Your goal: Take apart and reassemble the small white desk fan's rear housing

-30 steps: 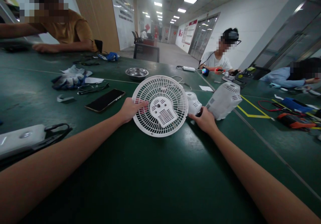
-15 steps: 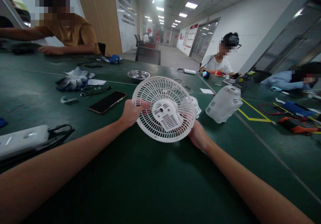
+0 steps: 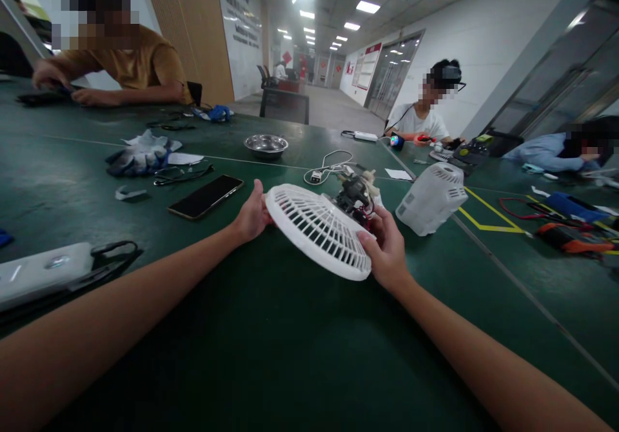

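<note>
A round white fan grille (image 3: 319,229) is held tilted above the green table, its slatted side turned partly away. On its far right side sits a dark motor (image 3: 356,193) with thin wires and a pale plastic part. My right hand (image 3: 389,248) grips the grille's right edge beside the motor, thumb on the near side. At the left rim is my left hand (image 3: 252,216), its thumb raised off the grille and its fingers curled at the rim, partly hidden behind it. A white cable (image 3: 333,164) with a plug lies just behind the grille.
To the right stands a translucent white plastic housing (image 3: 430,200). A phone (image 3: 207,196), gloves (image 3: 140,155) and a metal bowl (image 3: 265,145) lie left and behind. A white power strip (image 3: 46,274) is at near left. Other people sit around the table; tools (image 3: 570,235) lie far right.
The grille has tipped from facing me to a flatter tilt, exposing the motor behind it. My left thumb has come off the slats. My right hand has shifted to the near side of the edge.
</note>
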Demonstrator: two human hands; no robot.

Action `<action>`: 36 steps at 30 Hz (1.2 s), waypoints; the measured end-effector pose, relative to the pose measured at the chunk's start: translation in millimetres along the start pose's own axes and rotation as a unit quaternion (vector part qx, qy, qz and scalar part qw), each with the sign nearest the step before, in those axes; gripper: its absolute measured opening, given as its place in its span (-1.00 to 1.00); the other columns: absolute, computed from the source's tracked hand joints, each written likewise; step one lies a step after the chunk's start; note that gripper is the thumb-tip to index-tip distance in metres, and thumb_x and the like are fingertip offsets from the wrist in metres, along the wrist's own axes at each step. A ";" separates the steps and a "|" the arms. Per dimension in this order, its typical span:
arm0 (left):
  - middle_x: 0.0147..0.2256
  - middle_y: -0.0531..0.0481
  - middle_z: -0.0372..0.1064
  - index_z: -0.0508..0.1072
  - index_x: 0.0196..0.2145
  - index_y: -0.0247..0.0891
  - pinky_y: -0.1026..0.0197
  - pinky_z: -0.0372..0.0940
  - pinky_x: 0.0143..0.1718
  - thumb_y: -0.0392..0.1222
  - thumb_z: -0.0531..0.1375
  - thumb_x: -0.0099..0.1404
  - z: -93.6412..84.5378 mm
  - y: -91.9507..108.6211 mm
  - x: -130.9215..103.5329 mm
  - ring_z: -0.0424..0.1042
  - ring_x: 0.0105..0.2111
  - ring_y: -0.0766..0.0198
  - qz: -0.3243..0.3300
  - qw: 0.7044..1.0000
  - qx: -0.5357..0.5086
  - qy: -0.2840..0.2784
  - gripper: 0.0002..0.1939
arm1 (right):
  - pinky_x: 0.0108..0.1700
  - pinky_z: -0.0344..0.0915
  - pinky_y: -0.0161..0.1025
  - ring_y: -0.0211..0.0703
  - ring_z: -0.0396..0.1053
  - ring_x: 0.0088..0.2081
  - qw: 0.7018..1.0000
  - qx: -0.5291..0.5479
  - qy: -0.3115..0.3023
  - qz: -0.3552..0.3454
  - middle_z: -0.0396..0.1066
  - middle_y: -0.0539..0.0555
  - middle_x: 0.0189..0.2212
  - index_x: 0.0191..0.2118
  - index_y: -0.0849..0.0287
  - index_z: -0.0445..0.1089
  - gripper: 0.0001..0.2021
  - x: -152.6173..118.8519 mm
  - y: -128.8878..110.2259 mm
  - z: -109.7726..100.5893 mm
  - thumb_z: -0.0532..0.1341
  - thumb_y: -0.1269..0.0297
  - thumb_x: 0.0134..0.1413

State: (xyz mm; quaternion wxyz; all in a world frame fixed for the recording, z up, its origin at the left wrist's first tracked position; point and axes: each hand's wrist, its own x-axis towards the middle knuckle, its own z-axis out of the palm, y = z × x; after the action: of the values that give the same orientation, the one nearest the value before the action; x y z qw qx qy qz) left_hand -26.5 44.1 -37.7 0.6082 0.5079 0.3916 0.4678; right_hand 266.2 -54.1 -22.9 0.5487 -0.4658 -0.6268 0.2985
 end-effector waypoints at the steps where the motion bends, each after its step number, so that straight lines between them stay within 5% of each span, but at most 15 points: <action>1: -0.36 -0.26 0.60 0.58 -0.23 -0.29 0.06 0.49 -0.34 0.60 0.01 0.30 -0.7 2.2 -0.1 0.61 -0.28 -0.05 -0.028 0.999 -0.022 -0.015 -0.17 | -0.04 0.50 0.07 0.08 0.53 -0.09 0.999 -0.033 -0.013 -0.024 0.54 0.14 -0.01 0.30 -0.02 0.25 -0.29 -0.1 -0.5 -0.7 0.41 -0.12 0.11; 5: -0.33 -0.26 0.63 0.61 -0.31 -0.32 0.05 0.53 -0.22 0.25 0.21 0.40 -2.4 4.6 2.2 0.63 -0.32 0.02 -0.123 0.985 -0.097 -0.067 -0.48 | 0.13 0.43 0.21 0.20 0.51 0.03 0.975 -0.189 -0.057 -0.104 0.51 0.21 0.12 0.27 -0.04 0.29 -0.28 0.9 -0.6 1.2 0.47 -0.09 0.04; 8: -0.25 -0.21 0.65 0.64 -0.24 -0.34 0.12 0.52 -0.17 -0.13 0.28 0.42 -1.2 2.1 6.2 0.62 -0.33 0.16 -0.146 0.984 -0.100 -0.032 -0.78 | 0.17 0.41 0.24 0.24 0.49 0.07 0.956 -0.244 -0.086 -0.140 0.49 0.22 0.15 0.23 -0.01 0.33 -0.31 3.6 1.4 2.6 0.48 -0.10 0.03; 12: -0.24 -0.21 0.65 0.65 -0.21 -0.38 0.17 0.50 -0.27 -0.20 0.34 0.39 1.5 2.7 8.0 0.59 -0.38 0.23 -0.149 0.987 -0.053 0.006 -0.84 | 0.14 0.42 0.20 0.18 0.49 0.03 0.948 -0.249 -0.125 -0.155 0.49 0.22 0.10 0.26 0.01 0.30 -0.35 11.5 6.9 -5.2 0.40 -0.10 0.14; 16: -0.33 -0.15 0.62 0.65 -0.20 -0.39 0.21 0.44 -0.34 -0.19 0.35 0.39 3.0 5.9 6.7 0.55 -0.45 0.29 -0.146 0.989 -0.023 0.015 -0.82 | 0.16 0.39 0.22 0.19 0.43 0.10 0.940 -0.286 -0.018 -0.185 0.45 0.24 0.10 0.27 0.06 0.31 -0.49 29.6 22.5 -25.7 0.25 0.02 0.27; 18: -0.33 -0.16 0.62 0.65 -0.19 -0.39 0.20 0.44 -0.32 -0.19 0.34 0.40 3.2 6.3 6.4 0.55 -0.43 0.28 -0.145 0.989 -0.018 0.020 -0.82 | 0.26 0.29 0.29 0.27 0.33 0.22 0.924 -0.337 0.049 -0.176 0.37 0.29 0.19 0.28 0.11 0.32 -0.41 40.7 34.8 -37.0 0.32 0.06 0.17; 21: -0.31 -0.18 0.63 0.66 -0.18 -0.39 0.19 0.46 -0.29 -0.20 0.35 0.39 2.3 5.1 7.0 0.58 -0.40 0.26 -0.142 0.989 -0.022 0.017 -0.83 | 0.31 0.24 0.34 0.33 0.32 0.23 0.924 -0.359 0.063 -0.112 0.36 0.34 0.21 0.36 0.18 0.25 -0.21 54.2 53.9 -50.2 0.40 0.10 0.00; 24: -0.31 -0.18 0.63 0.66 -0.20 -0.38 0.18 0.47 -0.27 -0.19 0.35 0.39 1.0 2.9 8.1 0.58 -0.38 0.24 -0.134 0.991 -0.023 0.015 -0.83 | 0.16 0.38 0.29 0.22 0.48 -0.04 0.948 -0.316 0.040 -0.013 0.51 0.24 0.01 0.35 0.16 0.24 -0.09 61.3 65.1 -55.5 0.48 0.07 -0.16; 27: -0.28 -0.19 0.64 0.66 -0.21 -0.37 0.16 0.48 -0.25 -0.18 0.37 0.37 1.0 0.9 8.7 0.59 -0.35 0.22 -0.130 0.991 -0.016 0.027 -0.83 | -0.05 0.50 0.11 0.04 0.49 -0.26 0.973 -0.198 0.089 0.082 0.54 0.07 -0.22 0.24 0.11 0.32 -0.14 62.6 61.6 -51.6 0.52 0.00 -0.24; 31: -0.23 -0.20 0.64 0.64 -0.21 -0.35 0.11 0.48 -0.20 -0.14 0.38 0.33 1.5 -1.9 9.3 0.60 -0.31 0.18 -0.111 0.993 -0.003 0.032 -0.81 | -0.31 0.52 -0.12 -0.02 0.55 -0.32 0.957 0.136 0.104 0.236 0.58 0.07 -0.28 0.03 0.07 0.40 -0.47 54.7 36.8 -33.2 0.27 -0.19 0.08; 33: -0.19 -0.19 0.64 0.63 -0.17 -0.32 0.08 0.47 -0.16 -0.09 0.40 0.30 0.9 -2.1 9.4 0.60 -0.27 0.15 -0.075 0.995 0.046 0.048 -0.75 | -0.30 0.53 -0.13 -0.02 0.58 -0.27 0.939 0.228 0.056 0.251 0.61 0.10 -0.19 0.01 0.05 0.41 -0.51 46.4 22.4 -21.1 0.20 -0.22 0.17; 36: -0.07 -0.20 0.61 0.61 -0.07 -0.29 0.02 0.43 -0.01 0.00 0.41 0.25 0.5 2.2 7.8 0.59 -0.10 0.06 0.022 0.976 0.196 0.092 -0.62 | -0.18 0.57 -0.10 -0.03 0.57 -0.17 0.961 0.220 0.032 0.163 0.59 0.07 -0.09 0.10 0.00 0.38 -0.51 31.9 6.2 -5.5 0.25 -0.19 0.20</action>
State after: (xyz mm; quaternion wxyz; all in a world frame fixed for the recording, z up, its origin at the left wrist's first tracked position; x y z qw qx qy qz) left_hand -24.4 51.6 -35.5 0.4478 0.5806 0.5188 0.4396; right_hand 274.2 -23.3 -14.2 0.6012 -0.4391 -0.4433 0.4992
